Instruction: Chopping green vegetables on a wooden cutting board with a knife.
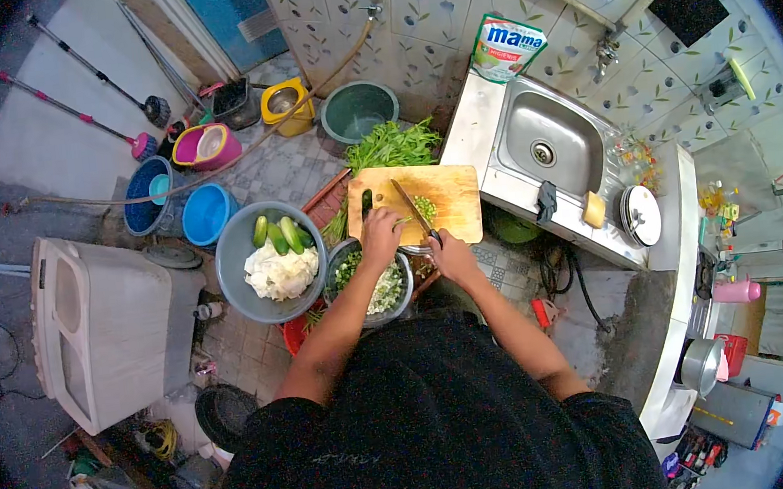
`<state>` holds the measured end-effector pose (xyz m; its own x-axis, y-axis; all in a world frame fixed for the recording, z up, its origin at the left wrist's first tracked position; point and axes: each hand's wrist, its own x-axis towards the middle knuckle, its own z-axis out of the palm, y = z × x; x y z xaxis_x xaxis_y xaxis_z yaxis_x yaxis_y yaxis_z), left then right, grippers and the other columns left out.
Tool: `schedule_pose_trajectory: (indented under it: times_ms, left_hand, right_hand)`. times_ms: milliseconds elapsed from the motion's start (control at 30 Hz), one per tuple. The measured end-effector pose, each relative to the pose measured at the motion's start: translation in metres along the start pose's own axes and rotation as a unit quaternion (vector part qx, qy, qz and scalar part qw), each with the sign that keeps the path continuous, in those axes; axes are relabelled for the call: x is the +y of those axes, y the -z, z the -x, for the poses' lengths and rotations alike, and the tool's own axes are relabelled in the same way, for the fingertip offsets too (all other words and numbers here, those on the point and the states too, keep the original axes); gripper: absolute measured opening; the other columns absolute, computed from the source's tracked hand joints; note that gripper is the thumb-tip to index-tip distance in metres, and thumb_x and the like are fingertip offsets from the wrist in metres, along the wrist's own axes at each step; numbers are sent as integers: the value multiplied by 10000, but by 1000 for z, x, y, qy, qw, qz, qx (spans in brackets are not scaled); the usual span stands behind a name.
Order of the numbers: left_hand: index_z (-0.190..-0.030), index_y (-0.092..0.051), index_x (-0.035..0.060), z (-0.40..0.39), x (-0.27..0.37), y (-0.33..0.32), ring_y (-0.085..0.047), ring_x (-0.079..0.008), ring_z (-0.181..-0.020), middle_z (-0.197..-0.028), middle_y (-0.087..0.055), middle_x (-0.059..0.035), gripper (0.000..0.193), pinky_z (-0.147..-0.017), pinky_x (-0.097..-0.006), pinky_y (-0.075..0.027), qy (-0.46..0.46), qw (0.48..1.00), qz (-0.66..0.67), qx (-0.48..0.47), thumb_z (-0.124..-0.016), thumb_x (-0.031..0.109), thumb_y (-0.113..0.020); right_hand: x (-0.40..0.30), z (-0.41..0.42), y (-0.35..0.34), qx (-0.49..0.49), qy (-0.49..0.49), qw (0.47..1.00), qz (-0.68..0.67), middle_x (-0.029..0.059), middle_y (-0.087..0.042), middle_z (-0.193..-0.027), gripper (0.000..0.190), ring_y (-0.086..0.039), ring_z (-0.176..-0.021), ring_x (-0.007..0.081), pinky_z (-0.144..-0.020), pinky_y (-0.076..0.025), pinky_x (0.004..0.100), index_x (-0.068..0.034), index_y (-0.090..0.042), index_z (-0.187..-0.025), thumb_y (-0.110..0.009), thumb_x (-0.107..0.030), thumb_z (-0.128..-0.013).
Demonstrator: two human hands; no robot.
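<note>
My right hand (452, 255) is closed on the black handle of a kitchen knife (414, 204), whose blade lies across a wooden cutting board (456, 189). Chopped green pieces (425, 207) lie on the board beside the blade. Left of the knife, my left hand (383, 230) rests at the board's near edge with its fingers bent around thin green stalks (402, 221). Below the board, partly under my left forearm, a bowl (407, 292) holds chopped green and white pieces. A grey basin (230, 292) to the left holds cucumbers (278, 239) and a white food mass (280, 273).
Leafy greens (393, 147) lie beyond the board. A steel sink (550, 130) is set in the counter at right, with a sponge (594, 209) and stacked plates (641, 215) near it. Buckets, a blue one (207, 213) among them, and a hose (255, 146) are at the left.
</note>
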<state>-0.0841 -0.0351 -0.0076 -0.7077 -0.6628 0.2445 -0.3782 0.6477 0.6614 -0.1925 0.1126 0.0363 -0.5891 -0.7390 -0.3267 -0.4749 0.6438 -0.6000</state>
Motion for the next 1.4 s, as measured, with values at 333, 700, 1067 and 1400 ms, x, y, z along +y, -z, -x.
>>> schedule_pose_trajectory:
  times_ms: [333,700,1067,1400]
  left_hand:
    - [-823,-707,67,1,3,-4,-556,-270,-893,-838,-622,-61,86,-794,-397,-437,3,1000,-29,6,-780,132,-671]
    - [-845,-712,47,1,8,0,-565,-274,-904,-856,-636,-77,104,-831,-395,-439,17,1000,-12,-7,-745,75,-707]
    - [-836,-723,61,3,2,-5,-561,-275,-886,-830,-642,-68,94,-802,-397,-448,19,1000,0,12,-767,115,-688]
    - [-855,-737,122,2,16,-4,-554,-240,-907,-862,-645,-27,105,-841,-396,-379,21,996,-83,-2,-793,168,-666]
  right_hand:
    - [-6,8,-8,-12,36,999,4,312,-613,-780,328,-603,-778,494,-694,-472,562,21,-492,-973,-451,-304,-966]
    - [-5,12,-29,54,50,997,27,294,-610,-712,291,-607,-696,492,-634,-479,573,15,-455,-975,-467,-276,-959]
    - [-1,7,-20,50,57,994,81,270,-634,-749,257,-629,-711,463,-646,-494,554,-50,-480,-1013,-486,-299,-950]
    - [0,8,-12,42,15,999,14,282,-630,-774,285,-612,-761,489,-692,-481,563,-40,-487,-995,-495,-322,-951]
